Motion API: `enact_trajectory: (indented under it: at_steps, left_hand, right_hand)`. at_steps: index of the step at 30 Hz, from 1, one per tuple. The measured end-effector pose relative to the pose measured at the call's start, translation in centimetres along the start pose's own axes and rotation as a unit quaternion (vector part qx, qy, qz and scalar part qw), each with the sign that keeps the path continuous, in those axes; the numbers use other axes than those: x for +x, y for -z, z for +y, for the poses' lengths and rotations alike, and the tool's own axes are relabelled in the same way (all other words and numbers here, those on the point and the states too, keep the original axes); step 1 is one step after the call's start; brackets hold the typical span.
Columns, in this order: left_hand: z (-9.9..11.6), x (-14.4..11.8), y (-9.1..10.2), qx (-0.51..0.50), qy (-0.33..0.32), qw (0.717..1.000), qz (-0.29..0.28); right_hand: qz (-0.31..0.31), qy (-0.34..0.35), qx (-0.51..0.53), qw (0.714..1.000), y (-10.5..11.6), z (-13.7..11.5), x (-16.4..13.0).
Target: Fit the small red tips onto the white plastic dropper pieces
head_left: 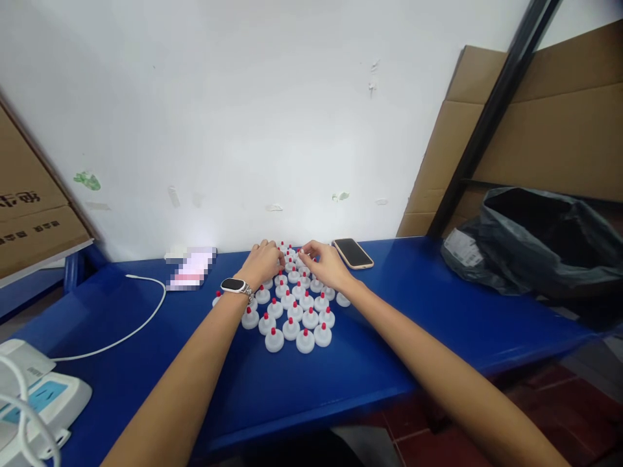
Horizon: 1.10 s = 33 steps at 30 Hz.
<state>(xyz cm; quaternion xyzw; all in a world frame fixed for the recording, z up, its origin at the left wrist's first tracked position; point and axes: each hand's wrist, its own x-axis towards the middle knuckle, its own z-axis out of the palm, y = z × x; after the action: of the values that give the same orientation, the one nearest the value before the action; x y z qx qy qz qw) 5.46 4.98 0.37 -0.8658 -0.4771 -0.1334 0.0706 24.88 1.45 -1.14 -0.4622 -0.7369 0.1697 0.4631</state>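
Rows of white caps [292,311] with red tips stood mid-frame on the blue counter [389,363]. Above them, the left hand [263,263] and right hand [327,263] pinched caps in the farthest row, where small, careful fingertip grips seemed wise; a phone [353,253] lay just right.

I cannot see what the fingers [305,251] of either hand pinch: they curl over the far caps [291,261], which are too small to tell apart. A pixelated patch [191,268] hides something by the wall. The power strip [34,405] and left box [29,207] run off the edge. The bag [535,243] hides its contents.
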Motion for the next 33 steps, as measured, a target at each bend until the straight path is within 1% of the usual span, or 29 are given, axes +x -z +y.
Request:
enact_trajectory:
  at_steps: [2,4,5,7,9,11,13,17,22,24,26,31,33]
  left_hand:
    - [-0.1,-0.4,0.7,-0.048,0.002,0.998,0.034]
    - [0.0,-1.0,1.6,-0.142,0.003,0.987,0.070]
    - [0.2,-1.4,2.1,-0.198,0.004,0.977,0.084]
    - [0.6,-2.3,2.7,-0.306,0.007,0.946,0.103]
    - [1.2,-3.1,2.9,-0.395,0.005,0.911,0.113]
    - [1.8,-3.7,2.7,-0.456,0.004,0.883,0.112]
    - [2.3,-4.0,2.2,-0.498,0.017,0.860,0.110]
    - [3.2,-4.1,1.6,-0.573,0.060,0.810,0.106]
    - [3.9,-4.2,1.3,-0.671,0.081,0.731,0.091]
    - [3.9,-4.2,1.3,-0.693,0.087,0.711,0.080]
    - [3.8,-4.3,1.4,-0.697,0.091,0.707,0.074]
    - [4.0,-4.4,1.6,-0.665,0.076,0.739,0.076]
    - [4.2,-4.4,1.6,-0.660,0.065,0.745,0.072]
  right_hand:
    - [0.003,-0.002,0.014,1.000,0.3,-0.3,-0.2]
    - [-0.001,-0.005,0.027,1.000,0.5,-0.8,-0.4]
    - [-0.007,-0.005,0.031,0.999,0.6,-1.1,-0.6]
    - [-0.016,0.001,0.036,0.999,0.7,-1.9,-1.1]
    - [-0.023,0.004,0.043,0.999,0.7,-2.6,-1.6]
    - [-0.027,-0.005,0.063,0.998,0.4,-3.1,-2.0]
    - [-0.028,-0.019,0.087,0.996,0.2,-3.3,-2.3]
    - [-0.023,-0.031,0.111,0.993,-0.2,-2.9,-2.5]
    - [-0.008,-0.034,0.128,0.991,-0.8,-2.3,-2.5]
    - [-0.003,-0.032,0.146,0.989,-0.9,-2.3,-2.4]
    - [-0.001,-0.038,0.172,0.984,-1.0,-2.4,-2.4]
    - [-0.007,-0.050,0.245,0.968,-1.1,-2.7,-2.4]
    - [-0.008,-0.046,0.247,0.968,-1.1,-2.8,-2.5]
